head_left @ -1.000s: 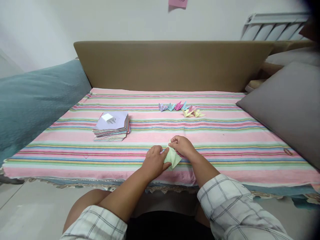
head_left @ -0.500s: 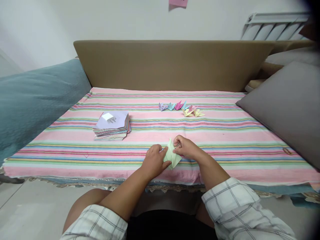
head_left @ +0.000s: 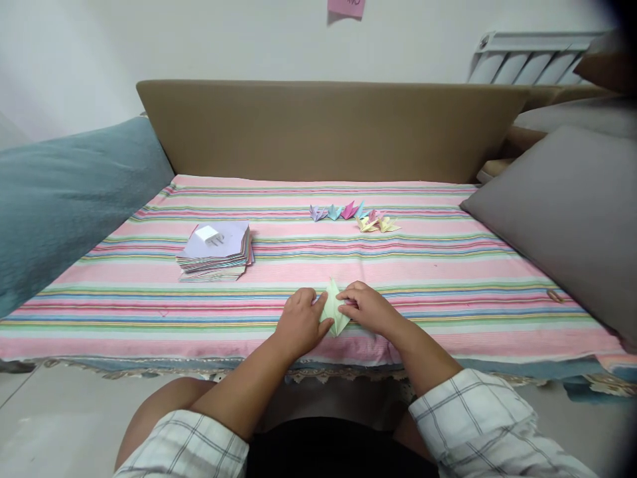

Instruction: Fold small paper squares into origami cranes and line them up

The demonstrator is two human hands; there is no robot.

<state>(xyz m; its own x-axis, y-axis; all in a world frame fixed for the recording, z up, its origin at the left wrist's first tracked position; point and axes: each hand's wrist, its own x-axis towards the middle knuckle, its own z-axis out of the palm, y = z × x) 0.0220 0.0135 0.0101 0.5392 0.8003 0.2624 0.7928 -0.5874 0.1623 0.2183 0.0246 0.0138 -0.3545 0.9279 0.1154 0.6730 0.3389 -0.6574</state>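
Note:
A light green folded origami paper (head_left: 334,318) lies flat on the striped cloth in front of me, in a narrow diamond shape with its tip pointing away. My left hand (head_left: 301,321) grips its left side, thumb near the lower edge and index finger higher up. On the right side, my right hand (head_left: 367,307) pinches and presses the paper's edge with thumb and fingers. Part of the paper is hidden under both hands. Farther back, several small folded paper cranes (head_left: 349,210) in purple, blue, pink and yellow sit in a cluster.
To the left stands a stack of coloured paper sheets (head_left: 219,255) with a white plug adapter (head_left: 208,234) on top. The striped cloth (head_left: 438,279) covers the seat. A teal cushion (head_left: 74,199) borders the left, a grey pillow (head_left: 562,212) the right. A small brown object (head_left: 555,296) lies near the pillow.
The paper's right flap has come inward, so the paper looks narrower and more even. My right hand has flattened down against its right edge. The whole view has shifted slightly.

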